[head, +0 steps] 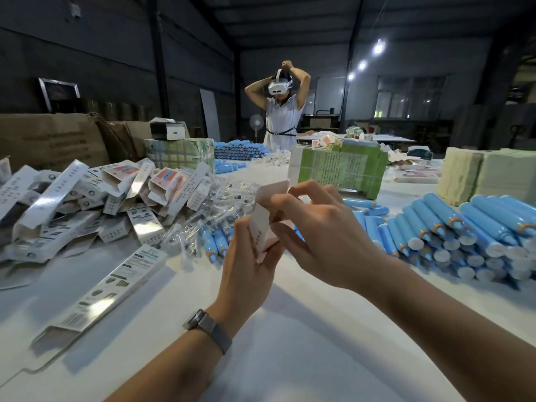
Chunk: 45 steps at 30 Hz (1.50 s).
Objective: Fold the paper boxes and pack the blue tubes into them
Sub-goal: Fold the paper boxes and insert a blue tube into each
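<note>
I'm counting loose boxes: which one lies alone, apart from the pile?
The long flat box lying by itself near the left forearm; the other boxes are heaped together further left.

Paper box pinched between the fingers: pale pink-white with small red print. Tubes right of the fingers: light blue, orange collars, white caps. Boxes left of the fingers: white-silver, dark print, red-orange panels. Table: white.
</note>
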Available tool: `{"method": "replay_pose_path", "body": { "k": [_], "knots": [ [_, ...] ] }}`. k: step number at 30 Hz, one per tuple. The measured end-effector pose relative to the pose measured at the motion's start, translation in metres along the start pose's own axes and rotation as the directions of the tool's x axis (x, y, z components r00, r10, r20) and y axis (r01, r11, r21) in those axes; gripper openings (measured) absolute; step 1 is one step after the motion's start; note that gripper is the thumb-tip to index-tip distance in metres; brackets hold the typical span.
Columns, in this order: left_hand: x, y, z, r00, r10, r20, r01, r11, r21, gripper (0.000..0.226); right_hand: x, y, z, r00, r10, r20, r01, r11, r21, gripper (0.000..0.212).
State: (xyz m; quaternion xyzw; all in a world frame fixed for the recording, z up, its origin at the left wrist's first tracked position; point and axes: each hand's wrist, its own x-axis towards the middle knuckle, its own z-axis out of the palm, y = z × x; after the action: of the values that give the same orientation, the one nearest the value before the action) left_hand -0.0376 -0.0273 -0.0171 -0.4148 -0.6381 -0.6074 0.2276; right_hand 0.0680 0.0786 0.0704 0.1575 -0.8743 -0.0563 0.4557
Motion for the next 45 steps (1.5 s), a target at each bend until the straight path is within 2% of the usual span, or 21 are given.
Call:
{"method": "replay_pose_path", "body": {
  "k": [3, 6, 7, 8, 10, 13, 16, 20, 24, 28, 32, 39, 45],
  "knots": [
    [0.001, 0.005, -0.002, 0.999, -0.035, 0.001, 0.035, 0.999, -0.01, 0.055, -0.002, 0.004, 0.005, 0.998, -0.003, -0.056, 0.004, 1.0, 0.004, 0.022],
    [0.002, 0.011, -0.002, 0.997, -0.066, 0.029, 0.069, 0.99, -0.122, 0.027, -0.005, 0.007, 0.01, 0.968, 0.144, -0.203, -0.106, 0.977, 0.187, 0.031],
    [0.002, 0.011, -0.002, 0.996, -0.074, 0.045, 0.08, 0.983, -0.165, 0.016, -0.006, 0.008, 0.012, 0.953, 0.236, -0.192, -0.169, 0.935, 0.312, 0.037],
    [0.002, 0.011, -0.003, 0.994, -0.087, 0.064, 0.098, 0.975, -0.199, 0.014, -0.006, 0.009, 0.012, 0.935, 0.33, -0.131, -0.237, 0.855, 0.461, 0.042],
    [0.002, 0.012, -0.004, 0.991, -0.094, 0.099, 0.114, 0.971, -0.212, 0.02, -0.006, 0.008, 0.014, 0.894, 0.447, 0.032, -0.344, 0.639, 0.688, 0.045],
    [0.004, 0.015, -0.006, 0.99, -0.078, 0.116, 0.102, 0.971, -0.214, 0.023, -0.007, 0.009, 0.017, 0.861, 0.505, 0.063, -0.333, 0.466, 0.82, 0.043],
    [0.004, 0.014, -0.007, 0.994, -0.034, 0.108, 0.06, 0.969, -0.241, 0.048, -0.006, 0.01, 0.017, 0.855, 0.515, 0.061, -0.308, 0.411, 0.858, 0.039],
    [0.003, 0.017, -0.006, 0.997, 0.029, 0.077, -0.01, 0.972, -0.234, 0.042, -0.006, 0.008, 0.018, 0.852, 0.522, 0.037, -0.295, 0.422, 0.857, 0.04],
    [0.002, 0.021, -0.007, 0.995, 0.083, 0.048, -0.072, 0.98, -0.187, 0.038, -0.009, 0.006, 0.018, 0.847, 0.531, 0.001, -0.321, 0.511, 0.797, 0.042],
    [0.0, 0.025, -0.009, 0.997, 0.046, 0.061, -0.034, 0.98, -0.197, 0.037, -0.014, 0.005, 0.02, 0.839, 0.536, -0.092, -0.3, 0.597, 0.744, 0.055],
    [0.001, 0.026, -0.011, 0.997, 0.03, 0.069, -0.014, 0.977, -0.213, 0.031, -0.015, 0.004, 0.021, 0.855, 0.491, -0.165, -0.26, 0.683, 0.683, 0.053],
    [0.004, 0.028, -0.014, 0.997, 0.007, 0.079, 0.014, 0.965, -0.261, 0.03, -0.017, 0.005, 0.025, 0.887, 0.415, -0.202, -0.215, 0.759, 0.614, 0.048],
    [0.003, 0.028, -0.014, 0.996, 0.003, 0.088, 0.024, 0.953, -0.3, 0.03, -0.019, 0.007, 0.027, 0.896, 0.418, -0.15, -0.235, 0.733, 0.638, 0.035]
  ]
}}
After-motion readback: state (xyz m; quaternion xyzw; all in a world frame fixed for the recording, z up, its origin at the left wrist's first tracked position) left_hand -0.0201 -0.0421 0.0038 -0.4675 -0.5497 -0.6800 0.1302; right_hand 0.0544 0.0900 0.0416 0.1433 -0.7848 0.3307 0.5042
